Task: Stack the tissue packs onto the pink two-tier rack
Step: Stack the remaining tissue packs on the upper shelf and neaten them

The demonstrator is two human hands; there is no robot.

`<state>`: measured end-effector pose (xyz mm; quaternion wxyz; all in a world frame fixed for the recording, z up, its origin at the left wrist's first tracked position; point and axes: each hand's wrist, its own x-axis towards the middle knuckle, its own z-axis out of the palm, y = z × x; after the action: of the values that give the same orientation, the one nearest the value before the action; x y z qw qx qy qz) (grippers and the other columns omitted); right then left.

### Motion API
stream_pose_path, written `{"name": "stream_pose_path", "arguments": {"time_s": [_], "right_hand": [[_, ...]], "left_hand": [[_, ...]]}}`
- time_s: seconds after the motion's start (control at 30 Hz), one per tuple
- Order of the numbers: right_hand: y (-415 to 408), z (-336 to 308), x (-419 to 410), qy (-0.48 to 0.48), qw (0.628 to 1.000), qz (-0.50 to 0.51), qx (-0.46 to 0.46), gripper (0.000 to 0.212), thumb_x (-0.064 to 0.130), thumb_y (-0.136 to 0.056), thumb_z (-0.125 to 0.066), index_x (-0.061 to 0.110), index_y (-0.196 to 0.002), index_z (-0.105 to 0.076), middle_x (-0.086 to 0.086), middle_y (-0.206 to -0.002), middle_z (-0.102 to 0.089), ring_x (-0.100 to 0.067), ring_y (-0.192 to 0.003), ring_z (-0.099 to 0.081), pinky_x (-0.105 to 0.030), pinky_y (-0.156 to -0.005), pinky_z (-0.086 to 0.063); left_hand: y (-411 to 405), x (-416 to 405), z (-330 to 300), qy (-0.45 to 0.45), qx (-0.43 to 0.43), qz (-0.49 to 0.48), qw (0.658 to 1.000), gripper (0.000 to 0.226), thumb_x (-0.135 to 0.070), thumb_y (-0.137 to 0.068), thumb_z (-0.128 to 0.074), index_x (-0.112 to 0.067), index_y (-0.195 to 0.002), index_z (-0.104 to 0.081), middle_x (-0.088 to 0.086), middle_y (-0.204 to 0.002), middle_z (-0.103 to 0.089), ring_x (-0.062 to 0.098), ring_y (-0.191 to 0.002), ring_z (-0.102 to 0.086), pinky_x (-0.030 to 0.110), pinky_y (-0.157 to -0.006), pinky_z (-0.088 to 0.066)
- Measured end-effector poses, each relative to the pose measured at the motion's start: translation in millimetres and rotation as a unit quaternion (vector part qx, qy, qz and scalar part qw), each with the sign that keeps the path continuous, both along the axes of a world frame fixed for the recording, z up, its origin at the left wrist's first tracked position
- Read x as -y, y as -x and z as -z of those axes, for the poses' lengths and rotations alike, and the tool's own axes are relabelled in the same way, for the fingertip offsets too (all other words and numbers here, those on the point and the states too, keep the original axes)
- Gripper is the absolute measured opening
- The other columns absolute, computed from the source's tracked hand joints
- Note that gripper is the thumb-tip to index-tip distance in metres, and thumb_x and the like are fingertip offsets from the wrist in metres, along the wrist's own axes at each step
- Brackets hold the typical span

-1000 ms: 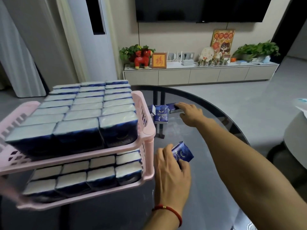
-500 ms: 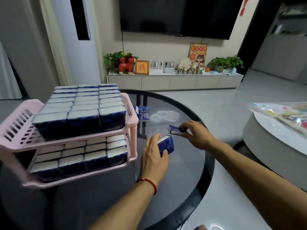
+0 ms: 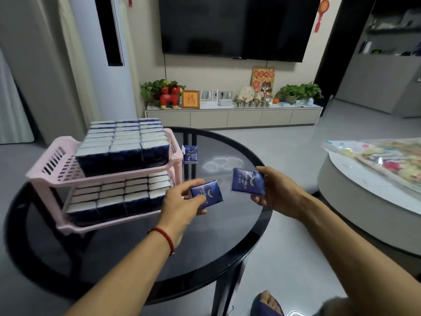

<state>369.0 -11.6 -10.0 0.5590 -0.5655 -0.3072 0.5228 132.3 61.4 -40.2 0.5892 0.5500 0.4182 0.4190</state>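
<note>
Two dark blue tissue packs [image 3: 206, 194] [image 3: 248, 182] are held above the table, a third [image 3: 190, 153] stands upright beside the packed pink rack [image 3: 43, 169].

Wall-mounted television [image 3: 237, 26] above low cabinet [image 3: 232, 116]

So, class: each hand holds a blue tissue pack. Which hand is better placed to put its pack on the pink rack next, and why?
Probably the left hand. Its tissue pack is right beside the pink rack, near the lower tier. The right hand holds its pack farther from the rack.
</note>
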Motion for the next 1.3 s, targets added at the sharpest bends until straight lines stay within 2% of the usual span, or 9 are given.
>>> {"name": "stream_pose_path", "arguments": {"time_s": [0.2, 0.37, 0.43, 0.57, 0.73, 0.87, 1.07, 1.2, 1.3], "right_hand": [[40.2, -3.2, 0.3, -0.036, 0.978, -0.062, 0.195, 0.04, 0.044, -0.104, -0.051, 0.005, -0.111, -0.062, -0.017, -0.088, -0.07, -0.023, -0.056, -0.058, -0.028, -0.048, -0.045], [82.1, 10.1, -9.6, -0.057, 0.893, -0.055, 0.442, 0.038, 0.055, -0.098, -0.052, 0.02, -0.115, -0.054, -0.003, -0.083, -0.072, -0.01, -0.051, -0.065, -0.02, -0.047, -0.048], [86.3, 11.3, -12.6, -0.073, 0.894, -0.07, 0.436, 0.045, 0.06, -0.098, -0.047, 0.021, -0.119, -0.054, -0.004, -0.09, -0.071, -0.017, -0.059, -0.07, -0.025, -0.051, -0.055], [81.6, 16.7, -17.3, -0.096, 0.895, -0.157, 0.407, 0.041, 0.055, -0.098, -0.054, 0.023, -0.122, -0.059, -0.002, -0.105, -0.071, -0.02, -0.077, -0.073, -0.031, -0.061, -0.06], [84.4, 23.7, -17.7, -0.145, 0.834, -0.175, 0.502, 0.048, 0.051, -0.088, -0.072, 0.028, -0.129, -0.061, 0.011, -0.119, -0.064, -0.009, -0.094, -0.064, -0.024, -0.072, -0.058], [97.2, 32.5, -21.6, -0.182, 0.797, -0.193, 0.542, 0.046, 0.05, -0.085, -0.076, 0.032, -0.124, -0.062, 0.01, -0.117, -0.063, -0.008, -0.095, -0.061, -0.026, -0.077, -0.058], [101.5, 39.3, -29.4, -0.165, 0.803, -0.221, 0.528, 0.047, 0.05, -0.083, -0.078, 0.029, -0.119, -0.057, 0.011, -0.109, -0.064, -0.008, -0.083, -0.065, -0.024, -0.071, -0.057], [100.9, 35.8, -30.7, -0.169, 0.792, -0.213, 0.547, 0.052, 0.051, -0.081, -0.078, 0.027, -0.123, -0.059, 0.009, -0.104, -0.067, -0.01, -0.082, -0.066, -0.031, -0.073, -0.059], [104.5, 28.1, -31.0, -0.193, 0.794, -0.202, 0.54, 0.054, 0.055, -0.077, -0.08, 0.026, -0.118, -0.061, 0.011, -0.1, -0.068, -0.008, -0.083, -0.066, -0.03, -0.072, -0.058]], "left_hand": [[3.2, 15.3, -11.2, 0.094, 0.07, 0.055, 0.992, 0.023, -0.015, -0.092, -0.073, -0.01, -0.114, -0.072, 0.016, -0.112, -0.074, 0.028, -0.095, -0.071, 0.053, -0.09, -0.06], [2.6, 22.4, 3.1, 0.04, -0.037, 0.065, 0.996, 0.051, 0.011, -0.077, -0.075, -0.015, -0.119, -0.06, 0.011, -0.108, -0.07, 0.018, -0.088, -0.069, 0.031, -0.067, -0.063], [9.8, 14.6, 6.5, 0.028, -0.046, 0.052, 0.997, 0.054, 0.011, -0.077, -0.073, -0.019, -0.12, -0.06, 0.009, -0.111, -0.07, 0.02, -0.093, -0.069, 0.028, -0.064, -0.06], [25.0, 7.2, 11.6, -0.012, -0.046, 0.078, 0.996, 0.056, 0.006, -0.076, -0.077, -0.028, -0.119, -0.067, 0.002, -0.115, -0.073, 0.021, -0.109, -0.07, 0.042, -0.092, -0.061], [48.5, 5.6, 20.0, -0.176, -0.248, 0.075, 0.95, 0.054, -0.026, -0.071, -0.089, -0.036, -0.114, -0.056, -0.015, -0.116, -0.067, 0.001, -0.112, -0.062, 0.018, -0.09, -0.049], [60.1, 5.9, 25.8, -0.189, -0.284, 0.085, 0.936, 0.057, -0.03, -0.071, -0.09, -0.034, -0.111, -0.051, -0.015, -0.114, -0.068, 0.006, -0.105, -0.064, 0.013, -0.077, -0.045], [65.5, 6.0, 27.5, -0.195, -0.305, 0.112, 0.925, 0.063, -0.028, -0.073, -0.088, -0.037, -0.122, -0.049, -0.012, -0.114, -0.065, 0.008, -0.105, -0.063, 0.03, -0.087, -0.057], [70.5, 5.8, 18.6, -0.212, -0.303, 0.135, 0.919, 0.07, -0.033, -0.077, -0.084, -0.044, -0.135, -0.046, -0.015, -0.122, -0.06, 0.004, -0.112, -0.058, 0.014, -0.086, -0.048], [77.2, 6.2, 10.4, -0.257, -0.291, 0.108, 0.915, 0.062, -0.03, -0.08, -0.083, -0.042, -0.133, -0.055, -0.018, -0.119, -0.065, 0.002, -0.11, -0.061, 0.02, -0.091, -0.052]]}}
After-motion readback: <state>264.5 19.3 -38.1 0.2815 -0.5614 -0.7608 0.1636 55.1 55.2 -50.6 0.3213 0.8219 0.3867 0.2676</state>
